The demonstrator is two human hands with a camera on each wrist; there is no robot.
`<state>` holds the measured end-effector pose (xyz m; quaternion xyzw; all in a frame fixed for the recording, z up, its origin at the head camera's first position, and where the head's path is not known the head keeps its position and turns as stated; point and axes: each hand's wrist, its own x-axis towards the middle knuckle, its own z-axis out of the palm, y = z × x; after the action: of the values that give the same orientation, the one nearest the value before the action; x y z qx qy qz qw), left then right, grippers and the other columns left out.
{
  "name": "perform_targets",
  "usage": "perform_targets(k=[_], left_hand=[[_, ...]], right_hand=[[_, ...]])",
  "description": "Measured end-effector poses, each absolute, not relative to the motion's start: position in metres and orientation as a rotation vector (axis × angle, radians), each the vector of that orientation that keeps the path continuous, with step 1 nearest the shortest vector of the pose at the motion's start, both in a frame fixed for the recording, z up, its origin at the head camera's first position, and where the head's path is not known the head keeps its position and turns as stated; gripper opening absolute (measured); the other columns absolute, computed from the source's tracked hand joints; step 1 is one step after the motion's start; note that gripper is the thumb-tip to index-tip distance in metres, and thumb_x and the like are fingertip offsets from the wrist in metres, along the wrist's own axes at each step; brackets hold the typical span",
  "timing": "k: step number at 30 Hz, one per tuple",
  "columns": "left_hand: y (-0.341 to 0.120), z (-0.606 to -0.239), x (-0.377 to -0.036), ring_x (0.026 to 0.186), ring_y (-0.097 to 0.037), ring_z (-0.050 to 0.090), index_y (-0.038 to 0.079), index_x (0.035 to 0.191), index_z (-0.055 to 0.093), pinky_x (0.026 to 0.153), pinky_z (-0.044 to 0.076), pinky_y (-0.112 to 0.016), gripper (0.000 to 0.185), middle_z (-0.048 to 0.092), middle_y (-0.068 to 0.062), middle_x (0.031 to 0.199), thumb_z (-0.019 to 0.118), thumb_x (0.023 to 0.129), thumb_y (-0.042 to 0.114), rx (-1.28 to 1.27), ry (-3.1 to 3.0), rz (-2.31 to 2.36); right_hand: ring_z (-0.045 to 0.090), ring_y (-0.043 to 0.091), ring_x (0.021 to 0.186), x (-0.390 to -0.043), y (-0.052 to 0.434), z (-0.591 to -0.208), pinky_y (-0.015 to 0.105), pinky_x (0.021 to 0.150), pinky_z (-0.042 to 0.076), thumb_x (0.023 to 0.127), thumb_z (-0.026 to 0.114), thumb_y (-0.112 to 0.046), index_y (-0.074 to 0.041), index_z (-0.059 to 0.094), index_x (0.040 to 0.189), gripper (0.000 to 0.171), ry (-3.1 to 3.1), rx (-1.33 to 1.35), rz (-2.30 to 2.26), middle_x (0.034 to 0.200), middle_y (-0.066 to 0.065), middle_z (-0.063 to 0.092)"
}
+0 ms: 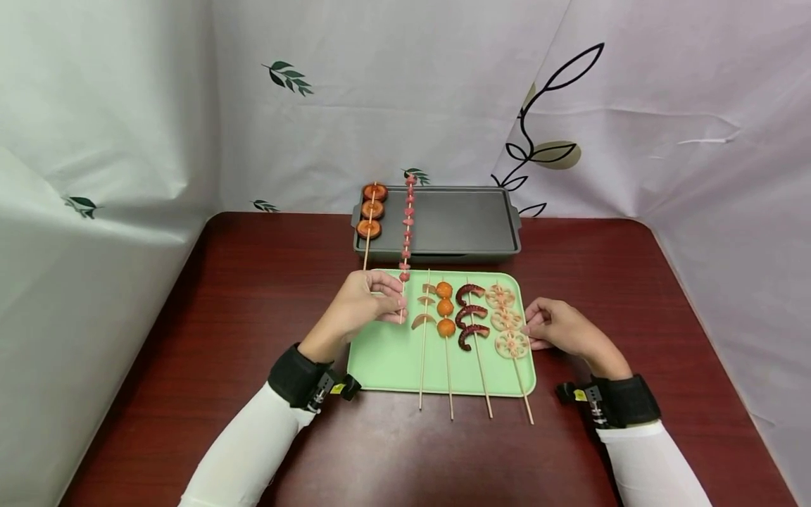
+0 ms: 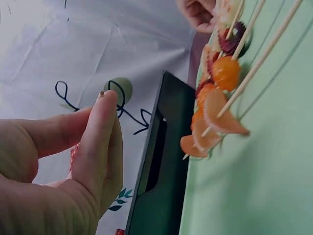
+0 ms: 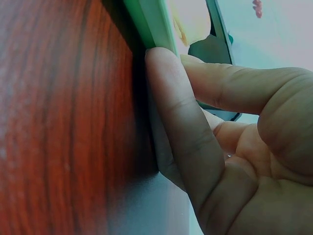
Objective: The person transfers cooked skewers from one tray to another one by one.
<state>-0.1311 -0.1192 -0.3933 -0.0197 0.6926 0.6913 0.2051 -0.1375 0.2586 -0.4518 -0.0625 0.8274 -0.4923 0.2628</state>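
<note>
My left hand (image 1: 364,304) pinches the lower end of a skewer (image 1: 408,222) threaded with several small pinkish-red pieces. That skewer stretches away over the left part of a dark grey grill pan (image 1: 469,220). In the left wrist view, the stick's end (image 2: 101,93) pokes out between thumb and fingertips. With thumb and fingers, my right hand (image 1: 562,328) grips the right rim of a light green tray (image 1: 380,362). The right wrist view has a finger (image 3: 171,93) under the tray's edge and the thumb on top, beside a lotus root skewer (image 1: 509,321).
Across the tray lie skewers of thin tan-orange slices (image 1: 423,322), orange balls (image 1: 445,308) and dark red curled tentacles (image 1: 472,313), sticks overhanging the front rim. A skewer of round mushroom-like slices (image 1: 372,210) lies on the pan's left side. Behind the brown table (image 1: 272,282) hangs white cloth.
</note>
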Motion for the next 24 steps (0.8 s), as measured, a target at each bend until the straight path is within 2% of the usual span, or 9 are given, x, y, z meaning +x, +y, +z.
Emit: perform_targets(k=[5, 17, 24], left_hand=[[-0.119, -0.398, -0.119, 0.069, -0.019, 0.073, -0.019, 0.118, 0.058, 0.07, 0.066, -0.035, 0.027, 0.064, -0.012, 0.086, 0.067, 0.093, -0.012, -0.034, 1.929, 1.902], [-0.124, -0.407, -0.099, 0.069, -0.018, 0.072, -0.018, 0.114, 0.059, 0.068, 0.065, -0.032, 0.024, 0.067, -0.009, 0.084, 0.067, 0.093, -0.008, -0.01, 1.969, 1.841], [-0.125, -0.418, -0.089, 0.065, -0.016, 0.07, -0.017, 0.11, 0.06, 0.067, 0.065, -0.033, 0.021, 0.07, -0.017, 0.085, 0.065, 0.091, -0.011, -0.005, 2.009, 1.838]], right_hand=[[0.071, 0.017, 0.077, -0.138, 0.258, -0.453, 0.031, 0.07, 0.065, 0.099, 0.06, 0.003, 0.011, 0.053, 0.112, 0.018, 2.237, -0.154, -1.313, 0.09, 0.015, 0.064], [0.072, 0.018, 0.077, -0.137, 0.258, -0.454, 0.031, 0.07, 0.065, 0.1, 0.061, 0.002, 0.011, 0.053, 0.113, 0.017, 2.242, -0.149, -1.302, 0.09, 0.015, 0.064], [0.071, 0.017, 0.079, -0.137, 0.258, -0.451, 0.03, 0.071, 0.065, 0.1, 0.062, 0.0, 0.01, 0.054, 0.114, 0.019, 2.26, -0.143, -1.274, 0.092, 0.015, 0.064]])
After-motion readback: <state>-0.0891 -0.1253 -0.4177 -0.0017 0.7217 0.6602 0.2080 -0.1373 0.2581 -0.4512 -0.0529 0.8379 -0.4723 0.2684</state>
